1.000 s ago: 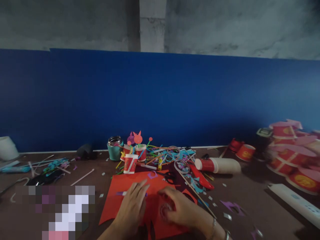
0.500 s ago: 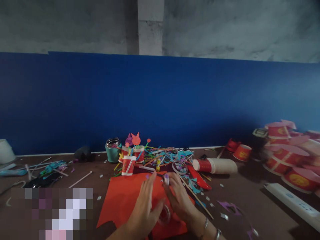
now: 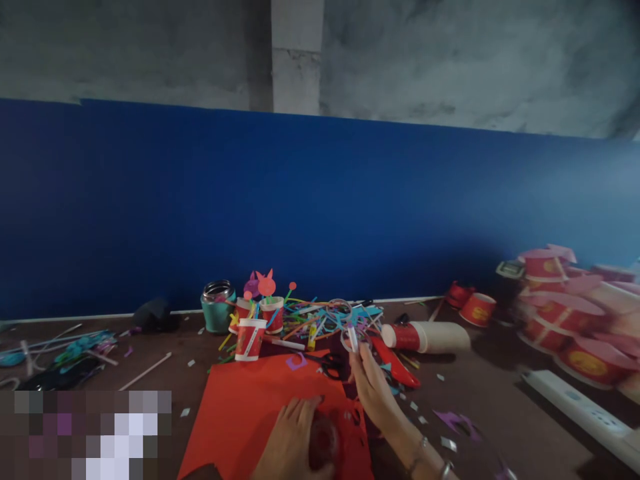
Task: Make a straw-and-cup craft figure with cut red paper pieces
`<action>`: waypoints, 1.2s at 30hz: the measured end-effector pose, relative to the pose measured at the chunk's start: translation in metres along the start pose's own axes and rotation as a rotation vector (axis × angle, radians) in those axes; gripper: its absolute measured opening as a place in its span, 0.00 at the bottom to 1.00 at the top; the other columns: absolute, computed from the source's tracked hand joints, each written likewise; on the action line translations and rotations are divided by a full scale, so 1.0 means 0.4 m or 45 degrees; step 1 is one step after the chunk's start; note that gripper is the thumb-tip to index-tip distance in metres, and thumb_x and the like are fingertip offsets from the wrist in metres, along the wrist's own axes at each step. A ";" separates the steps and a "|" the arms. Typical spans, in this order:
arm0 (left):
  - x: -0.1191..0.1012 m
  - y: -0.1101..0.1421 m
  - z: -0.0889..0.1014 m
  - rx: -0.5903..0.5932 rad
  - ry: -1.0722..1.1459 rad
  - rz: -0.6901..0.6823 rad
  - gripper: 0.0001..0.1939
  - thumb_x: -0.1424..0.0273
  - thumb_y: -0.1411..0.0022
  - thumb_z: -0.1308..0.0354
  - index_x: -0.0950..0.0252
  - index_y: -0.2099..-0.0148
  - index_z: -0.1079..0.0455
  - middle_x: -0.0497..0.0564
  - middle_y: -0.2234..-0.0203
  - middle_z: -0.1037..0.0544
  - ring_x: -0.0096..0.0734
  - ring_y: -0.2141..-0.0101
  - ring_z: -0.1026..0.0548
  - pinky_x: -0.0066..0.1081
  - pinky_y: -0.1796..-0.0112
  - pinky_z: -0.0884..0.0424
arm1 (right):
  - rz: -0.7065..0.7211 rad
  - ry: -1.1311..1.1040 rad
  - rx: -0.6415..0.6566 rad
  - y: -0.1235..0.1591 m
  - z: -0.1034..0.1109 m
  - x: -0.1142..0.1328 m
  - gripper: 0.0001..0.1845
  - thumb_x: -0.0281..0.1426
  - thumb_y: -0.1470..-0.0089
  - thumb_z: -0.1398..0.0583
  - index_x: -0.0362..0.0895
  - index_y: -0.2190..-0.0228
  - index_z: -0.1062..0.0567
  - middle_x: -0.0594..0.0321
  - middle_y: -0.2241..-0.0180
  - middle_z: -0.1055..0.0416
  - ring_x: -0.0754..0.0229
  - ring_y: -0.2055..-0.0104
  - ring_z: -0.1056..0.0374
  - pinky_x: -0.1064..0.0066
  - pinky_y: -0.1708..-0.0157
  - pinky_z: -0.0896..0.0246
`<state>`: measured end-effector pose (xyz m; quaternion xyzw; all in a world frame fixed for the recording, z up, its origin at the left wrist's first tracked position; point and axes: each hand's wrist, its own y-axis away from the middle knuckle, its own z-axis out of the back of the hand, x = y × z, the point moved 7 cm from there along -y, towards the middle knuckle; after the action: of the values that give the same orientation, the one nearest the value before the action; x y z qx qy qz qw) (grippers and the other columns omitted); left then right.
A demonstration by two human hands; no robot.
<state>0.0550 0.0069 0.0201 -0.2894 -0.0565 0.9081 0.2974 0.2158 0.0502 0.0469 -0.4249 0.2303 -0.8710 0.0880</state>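
Note:
A large red paper sheet (image 3: 240, 413) lies on the brown table in front of me. My left hand (image 3: 293, 437) rests on its near edge, fingers curled around a clear tape roll (image 3: 325, 443). My right hand (image 3: 373, 390) is raised above the sheet's far right corner and pinches a small white strip of tape (image 3: 353, 337) between thumb and fingers. Black scissors (image 3: 331, 363) lie just beyond the sheet, close to my right hand. Cut-out red paper scraps (image 3: 356, 427) sit between my two hands.
Red paper cups with paper shapes on sticks (image 3: 260, 317), a teal jar (image 3: 217, 307), a pile of coloured straws (image 3: 320, 313) and a lying stack of cups (image 3: 425, 335) crowd the far side. More red cups (image 3: 560, 300) and a white power strip (image 3: 580, 413) are right.
My right hand lifted away and forward, pulling a strip of tape off the roll. My left hand drew back toward me and closed on the roll. The view shifted slightly right.

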 end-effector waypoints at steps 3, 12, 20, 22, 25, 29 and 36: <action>-0.007 0.002 0.006 0.001 0.045 -0.005 0.34 0.70 0.60 0.41 0.67 0.47 0.41 0.59 0.56 0.28 0.45 0.55 0.31 0.42 0.55 0.36 | -0.110 -0.112 -0.023 -0.006 -0.001 -0.025 0.17 0.40 0.41 0.57 0.45 0.59 0.36 0.55 0.66 0.29 0.57 0.66 0.32 0.66 0.65 0.33; -0.029 0.006 0.027 -0.134 0.032 -0.092 0.27 0.71 0.53 0.44 0.68 0.49 0.41 0.60 0.58 0.27 0.42 0.58 0.29 0.40 0.56 0.33 | -0.156 -0.166 -0.003 -0.039 -0.006 -0.027 0.18 0.42 0.43 0.54 0.44 0.62 0.34 0.53 0.60 0.29 0.55 0.58 0.33 0.67 0.58 0.38; -0.040 0.013 0.040 -0.172 0.036 -0.088 0.27 0.71 0.52 0.43 0.67 0.48 0.42 0.59 0.58 0.27 0.42 0.57 0.29 0.40 0.56 0.32 | -0.121 -0.076 -0.041 -0.045 0.003 -0.038 0.20 0.43 0.43 0.56 0.43 0.61 0.34 0.52 0.60 0.28 0.54 0.57 0.33 0.65 0.58 0.39; -0.045 0.016 0.041 -0.196 0.017 -0.120 0.27 0.72 0.51 0.44 0.67 0.48 0.43 0.59 0.58 0.28 0.41 0.57 0.30 0.40 0.56 0.33 | -0.114 -0.028 -0.081 -0.044 0.010 -0.043 0.20 0.43 0.42 0.56 0.43 0.66 0.33 0.52 0.64 0.28 0.54 0.60 0.31 0.66 0.61 0.38; -0.054 0.020 0.045 -0.240 -0.004 -0.186 0.27 0.73 0.50 0.45 0.68 0.47 0.44 0.60 0.58 0.28 0.41 0.57 0.29 0.41 0.57 0.32 | -0.105 0.010 -0.090 -0.041 0.010 -0.045 0.18 0.43 0.43 0.55 0.45 0.74 0.35 0.58 0.75 0.29 0.57 0.72 0.32 0.68 0.71 0.39; -0.058 0.021 0.051 -0.227 0.028 -0.180 0.26 0.73 0.50 0.45 0.67 0.47 0.44 0.59 0.58 0.28 0.40 0.58 0.29 0.40 0.57 0.32 | -0.090 0.015 -0.108 -0.040 0.005 -0.038 0.16 0.42 0.43 0.55 0.46 0.75 0.38 0.65 0.82 0.36 0.60 0.80 0.39 0.71 0.77 0.45; -0.047 0.020 0.056 0.024 0.105 -0.013 0.27 0.72 0.52 0.44 0.66 0.47 0.41 0.58 0.53 0.30 0.40 0.54 0.32 0.41 0.52 0.36 | -0.023 -0.060 -0.084 -0.049 -0.001 -0.030 0.13 0.39 0.43 0.53 0.45 0.71 0.35 0.63 0.76 0.35 0.60 0.75 0.37 0.70 0.74 0.41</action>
<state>0.0508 -0.0087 0.0456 -0.3234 -0.0370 0.8944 0.3069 0.2240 0.0717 0.0475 -0.4501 0.2527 -0.8535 0.0716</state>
